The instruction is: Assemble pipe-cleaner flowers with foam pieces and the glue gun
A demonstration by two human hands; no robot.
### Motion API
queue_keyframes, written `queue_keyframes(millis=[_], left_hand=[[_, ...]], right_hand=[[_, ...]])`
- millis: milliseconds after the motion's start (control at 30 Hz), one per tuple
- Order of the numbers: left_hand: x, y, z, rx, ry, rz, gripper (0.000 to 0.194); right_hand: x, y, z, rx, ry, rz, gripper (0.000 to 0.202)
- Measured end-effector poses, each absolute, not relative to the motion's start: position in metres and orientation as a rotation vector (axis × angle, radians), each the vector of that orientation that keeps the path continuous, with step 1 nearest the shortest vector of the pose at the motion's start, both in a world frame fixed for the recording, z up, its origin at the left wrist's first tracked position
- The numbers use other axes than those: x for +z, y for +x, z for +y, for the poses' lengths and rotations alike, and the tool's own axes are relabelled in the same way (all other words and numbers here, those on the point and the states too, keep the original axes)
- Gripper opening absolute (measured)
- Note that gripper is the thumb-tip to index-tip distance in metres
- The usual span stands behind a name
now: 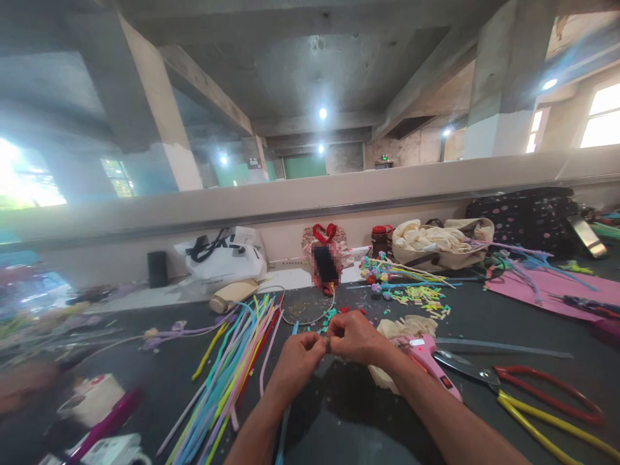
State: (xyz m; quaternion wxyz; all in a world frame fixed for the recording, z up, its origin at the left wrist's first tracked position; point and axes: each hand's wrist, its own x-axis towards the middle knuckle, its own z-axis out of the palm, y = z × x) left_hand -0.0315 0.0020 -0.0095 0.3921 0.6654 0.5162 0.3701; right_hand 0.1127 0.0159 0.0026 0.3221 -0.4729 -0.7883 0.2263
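My left hand and my right hand meet over the dark tabletop, fingertips pinched together. Whatever small thing lies between them is too hidden to name. Just beyond my fingers are small teal pieces and some red ones. A blue pipe cleaner passes beneath my left forearm. Left of it lies a bundle of coloured pipe cleaners. A pink glue gun rests on a crumpled beige cloth beside my right forearm. Farther right, large scissors with red and yellow handles lie partly spread.
Short yellow pieces and a bunch of small flowers lie at the back. Behind stand a white bag, a dark bottle and a cloth-filled tote. A pink sheet lies right. A blurred hand appears left.
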Motion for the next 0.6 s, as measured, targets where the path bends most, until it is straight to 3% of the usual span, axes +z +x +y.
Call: queue_keyframes(millis=[600], left_hand=[[-0.014,-0.028,0.004,0.976,1.152,1.072,0.038]], right_hand=[[0.012,0.113,0.012,0.415,-1.315,-2.067,0.017]])
